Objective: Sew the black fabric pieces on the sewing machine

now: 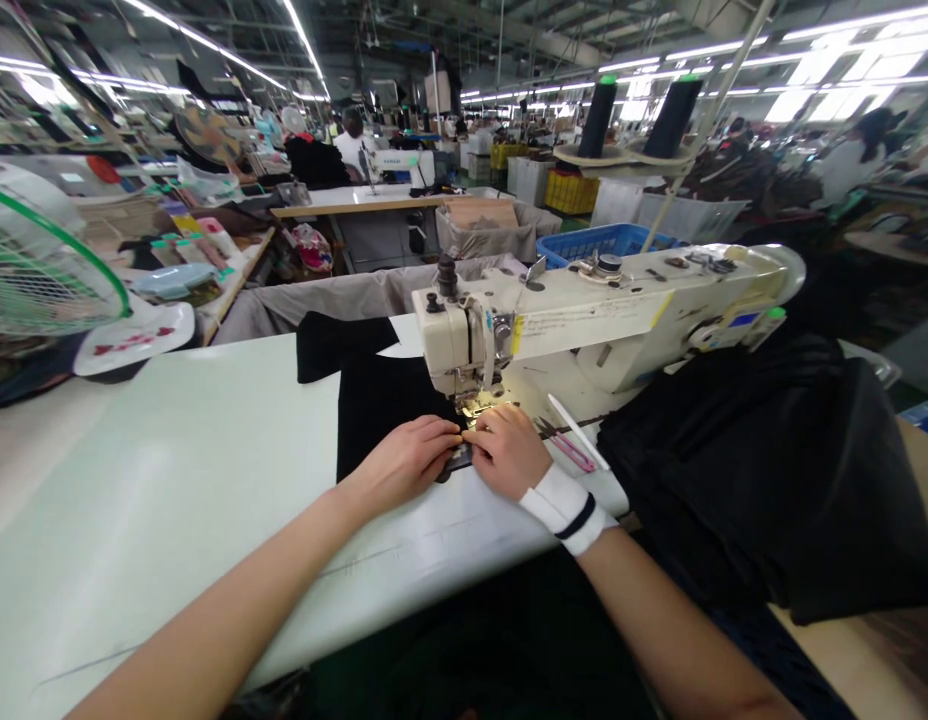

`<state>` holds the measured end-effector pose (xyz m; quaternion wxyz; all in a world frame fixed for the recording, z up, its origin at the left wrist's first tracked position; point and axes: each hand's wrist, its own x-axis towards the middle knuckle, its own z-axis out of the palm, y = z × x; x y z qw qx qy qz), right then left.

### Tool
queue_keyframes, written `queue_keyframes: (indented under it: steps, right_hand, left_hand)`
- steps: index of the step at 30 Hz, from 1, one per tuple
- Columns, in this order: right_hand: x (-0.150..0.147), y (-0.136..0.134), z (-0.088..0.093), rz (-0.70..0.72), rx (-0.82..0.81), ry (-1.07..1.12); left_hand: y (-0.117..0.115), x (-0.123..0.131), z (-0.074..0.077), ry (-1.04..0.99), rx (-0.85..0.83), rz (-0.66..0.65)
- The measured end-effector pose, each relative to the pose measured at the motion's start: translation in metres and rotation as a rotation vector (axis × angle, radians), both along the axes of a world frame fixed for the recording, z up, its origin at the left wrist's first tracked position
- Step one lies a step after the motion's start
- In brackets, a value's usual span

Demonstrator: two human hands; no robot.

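Note:
A piece of black fabric (381,410) lies on the pale tabletop, with one end running under the head of a sewing machine (464,345). My left hand (408,455) is closed at the fabric's right edge, thumb and fingers pinching it. Just in front of the needle area, my right hand (509,450), with a white wristband (565,508), pinches the fabric too. The fingertips of both hands almost meet, and they hide the exact edge they hold. Pink-handled thread snips (569,447) and a white pen-like stick (576,430) lie right of my right hand.
A heap of black fabric (764,470) hangs over the table's right side. Behind the machine stand a blue basket (606,243) and cloth-lined bins. Two dark thread cones (599,115) stand above. A green-rimmed fan (59,250) is at the left.

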<state>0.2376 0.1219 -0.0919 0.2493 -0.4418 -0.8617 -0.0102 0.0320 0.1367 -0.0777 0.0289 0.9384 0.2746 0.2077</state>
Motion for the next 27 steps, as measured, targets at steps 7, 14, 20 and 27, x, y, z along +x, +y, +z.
queue_keyframes:
  steps: [7,14,20,27]
  right_hand:
    - [-0.004,0.003,-0.005,-0.063,0.007,0.03]
    - [0.003,-0.061,-0.022,-0.106,0.038,0.148]
    - [0.017,-0.096,-0.032,-0.025,0.079,0.212]
    - [0.047,-0.12,-0.014,0.005,0.04,0.209]
  left_hand:
    - [0.026,-0.006,0.001,0.049,-0.037,0.066]
    - [0.031,-0.01,-0.008,0.054,-0.075,0.256]
    - [0.026,-0.02,-0.014,0.113,-0.115,0.382]
    - [0.006,-0.029,-0.003,0.291,-0.157,0.392]
